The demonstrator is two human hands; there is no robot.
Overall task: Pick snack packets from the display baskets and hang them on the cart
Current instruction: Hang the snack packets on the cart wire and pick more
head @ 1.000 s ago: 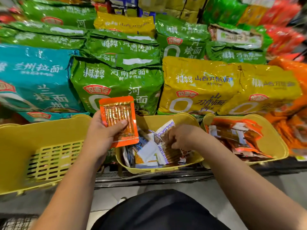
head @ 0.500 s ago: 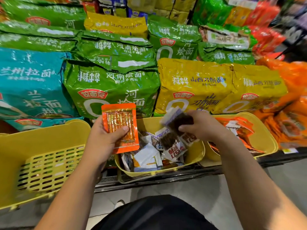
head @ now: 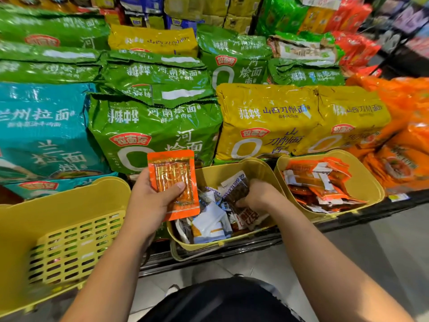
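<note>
My left hand [head: 148, 203] grips an orange snack packet [head: 174, 180] upright, thumb across its front, just left of the middle yellow basket [head: 257, 170]. My right hand [head: 260, 196] is inside that basket and holds a dark brown and white snack packet [head: 236, 191] above the heap of mixed packets [head: 209, 224]. A second yellow basket [head: 364, 182] to the right holds several orange and white packets [head: 322, 184]. No cart is in view.
A larger slotted yellow basket [head: 62, 228] stands at the left. Big green [head: 151, 126], yellow [head: 267, 119] and teal [head: 39, 129] noodle bags are stacked behind the baskets, orange bags [head: 404, 135] at the right. Grey floor lies below the shelf edge.
My right hand lifted a brown and white packet out of the middle basket, then came back down into the basket with it. My left hand kept the orange packet nearly still.
</note>
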